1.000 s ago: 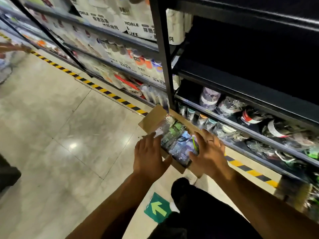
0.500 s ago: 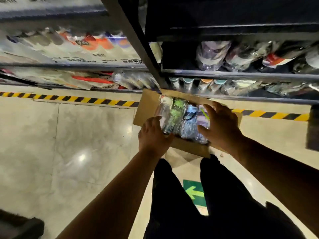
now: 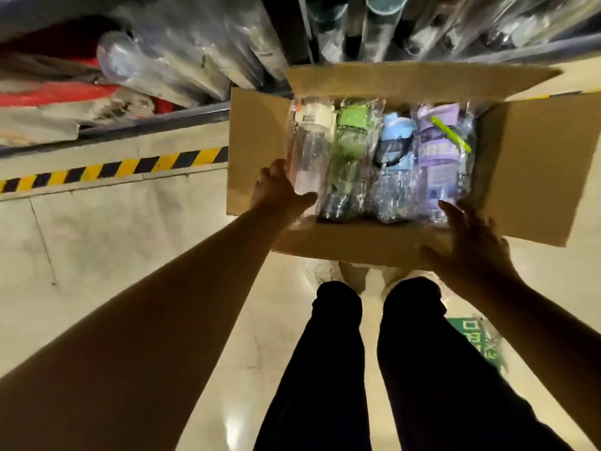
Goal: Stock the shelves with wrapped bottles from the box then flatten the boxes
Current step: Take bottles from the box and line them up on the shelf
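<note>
An open cardboard box (image 3: pixel 533 164) sits low in front of the bottom shelf, flaps spread. Several plastic-wrapped bottles lie side by side inside: a clear one with a white cap (image 3: pixel 310 148), a green one (image 3: pixel 349 148), a blue one (image 3: pixel 395 148) and a purple one (image 3: pixel 439 151). My left hand (image 3: pixel 276 190) grips the box's left wall, thumb against the clear bottle's wrap. My right hand (image 3: pixel 471 242) holds the near right corner, fingers over the near flap beside the purple bottle.
The bottom shelf (image 3: pixel 156 122) just beyond the box holds wrapped bottles and red packs. Yellow-black hazard tape (image 3: pixel 113 167) runs along the shelf's base. My dark-trousered legs (image 3: pixel 325 369) stand right behind the box. A green floor sticker (image 3: pixel 478 340) lies at the right.
The view has tilted down and closer over the box. The box has come lower by the bottom shelf. My right hand has slid from the purple bottle to the near right corner.
</note>
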A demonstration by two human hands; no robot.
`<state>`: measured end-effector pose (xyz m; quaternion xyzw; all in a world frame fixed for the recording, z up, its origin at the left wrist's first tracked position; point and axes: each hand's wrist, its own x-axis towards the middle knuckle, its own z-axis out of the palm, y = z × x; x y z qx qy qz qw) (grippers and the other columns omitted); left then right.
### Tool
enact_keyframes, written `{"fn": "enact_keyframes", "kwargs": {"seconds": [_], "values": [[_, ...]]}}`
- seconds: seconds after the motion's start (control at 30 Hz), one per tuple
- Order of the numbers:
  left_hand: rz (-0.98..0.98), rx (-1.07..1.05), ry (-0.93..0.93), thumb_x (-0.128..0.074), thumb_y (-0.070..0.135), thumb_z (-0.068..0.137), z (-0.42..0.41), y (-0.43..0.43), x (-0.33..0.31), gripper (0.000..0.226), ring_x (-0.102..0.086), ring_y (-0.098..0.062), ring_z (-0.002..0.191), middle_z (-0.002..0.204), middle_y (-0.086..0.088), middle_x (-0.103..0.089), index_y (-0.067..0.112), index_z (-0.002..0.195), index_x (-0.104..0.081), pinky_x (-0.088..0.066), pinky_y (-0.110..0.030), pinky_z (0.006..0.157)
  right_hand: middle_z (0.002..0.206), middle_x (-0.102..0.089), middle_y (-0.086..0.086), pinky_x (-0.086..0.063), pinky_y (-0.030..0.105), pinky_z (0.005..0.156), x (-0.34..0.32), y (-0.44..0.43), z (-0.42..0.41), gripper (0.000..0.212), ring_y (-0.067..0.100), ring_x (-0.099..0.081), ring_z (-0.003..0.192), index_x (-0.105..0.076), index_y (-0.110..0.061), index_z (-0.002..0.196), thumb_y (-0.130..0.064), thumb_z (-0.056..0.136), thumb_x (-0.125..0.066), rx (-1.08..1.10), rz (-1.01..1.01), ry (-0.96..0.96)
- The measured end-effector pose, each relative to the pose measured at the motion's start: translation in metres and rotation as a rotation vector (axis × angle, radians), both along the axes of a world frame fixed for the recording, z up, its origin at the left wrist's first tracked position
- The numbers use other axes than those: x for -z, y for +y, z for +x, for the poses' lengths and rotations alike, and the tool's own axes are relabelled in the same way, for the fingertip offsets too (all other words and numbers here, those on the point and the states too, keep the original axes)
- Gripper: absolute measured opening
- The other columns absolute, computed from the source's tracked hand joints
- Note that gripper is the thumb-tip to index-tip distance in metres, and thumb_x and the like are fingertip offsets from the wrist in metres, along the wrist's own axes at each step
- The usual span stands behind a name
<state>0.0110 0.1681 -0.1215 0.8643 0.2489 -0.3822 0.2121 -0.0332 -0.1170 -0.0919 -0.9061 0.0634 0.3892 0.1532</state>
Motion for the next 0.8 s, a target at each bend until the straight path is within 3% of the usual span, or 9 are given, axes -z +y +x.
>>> {"fn": "enact_keyframes", "kwargs": {"seconds": [0.17,0.3,0.43,0.57,0.8], "values": [[-0.051,-0.047,0.007,-0.077,0.051,0.080,0.015,-0.010,0.073,0.110,-0.038,-0.041,0.138,0.156,-0.021,-0.028,0.014,0.158,-0.008,-0.041,-0.050,0.111,0.160,-0.022,0.006,-0.029,0.050,0.112,0.051,-0.003,-0.014,0.081,0.034,-0.029,0.143,-0.028,-0.026,0.152,-0.038,0.084,-0.070,0.093,0.044,-0.003],[0.079,-0.089,-0.013,-0.075,0.054,0.080,0.016,-0.021,0.103,0.117,-0.025,-0.042,0.145,0.160,-0.024,-0.015,0.011,0.158,0.001,-0.031,-0.048,0.117,0.159,-0.027,0.007,-0.030,0.051,0.114,0.074,-0.016,-0.012,0.081,0.034,-0.032,0.142,-0.032,-0.026,0.151,-0.034,0.080,-0.071,0.137,0.054,-0.032],[0.114,-0.185,-0.075,-0.076,0.054,0.078,0.009,-0.031,0.115,0.109,-0.022,-0.037,0.142,0.155,-0.018,-0.020,0.011,0.155,-0.012,-0.026,-0.041,0.115,0.153,-0.036,0.009,-0.034,0.045,0.113,0.092,-0.024,0.000,0.077,0.035,-0.041,0.135,-0.038,-0.025,0.148,-0.029,0.079,-0.071,0.252,0.048,-0.058],[0.029,-0.311,-0.156,-0.081,0.044,0.076,-0.002,-0.039,0.120,0.105,-0.020,-0.041,0.142,0.151,-0.017,-0.020,0.015,0.152,-0.013,-0.028,-0.049,0.116,0.150,-0.039,0.013,-0.034,0.045,0.112,0.115,-0.024,0.011,0.077,0.038,-0.042,0.133,-0.037,-0.025,0.148,-0.036,0.080,-0.073,0.331,0.032,-0.041],[-0.165,-0.437,-0.285,-0.086,0.029,0.072,-0.010,-0.052,0.122,0.098,-0.043,-0.034,0.129,0.151,-0.008,-0.033,0.028,0.144,-0.020,-0.043,-0.046,0.105,0.156,-0.028,0.013,-0.025,0.040,0.115,0.149,-0.020,0.032,0.101,0.034,-0.028,0.142,-0.013,-0.022,0.157,-0.036,0.080,-0.078,0.449,-0.007,0.014]]}}
